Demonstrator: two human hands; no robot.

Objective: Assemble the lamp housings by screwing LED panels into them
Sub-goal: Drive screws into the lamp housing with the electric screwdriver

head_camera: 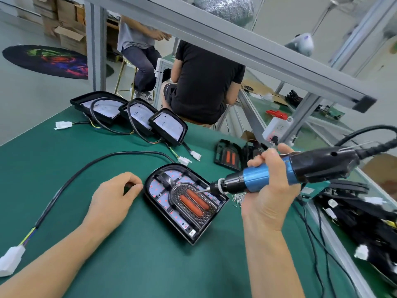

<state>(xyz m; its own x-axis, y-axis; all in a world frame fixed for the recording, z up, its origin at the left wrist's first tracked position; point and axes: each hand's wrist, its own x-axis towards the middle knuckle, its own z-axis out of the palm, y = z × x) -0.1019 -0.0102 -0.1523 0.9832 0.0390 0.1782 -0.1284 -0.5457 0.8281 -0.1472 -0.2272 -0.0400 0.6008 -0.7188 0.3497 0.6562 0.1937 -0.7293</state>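
While driving into the lamp housing [185, 203] at centre of the green mat [64, 173], beware slip: bit meeting the LED panel [159, 190] at a slant, so could skate off the screw and scar the orange lenses [194, 203]. Right hand [268, 181] wrapped round the electric screwdriver [279, 173]. Left hand [113, 198] loosely curled just left of the housing, seemingly empty, though fingertips hidden; not bracing it, so could twist under torque. Long axis running from far-left to near-right, rounded end far-left, flat end near-right. Black cable [86, 168] trailing left to a white connector [10, 261]. Finished housings [129, 115] lined up farther away.
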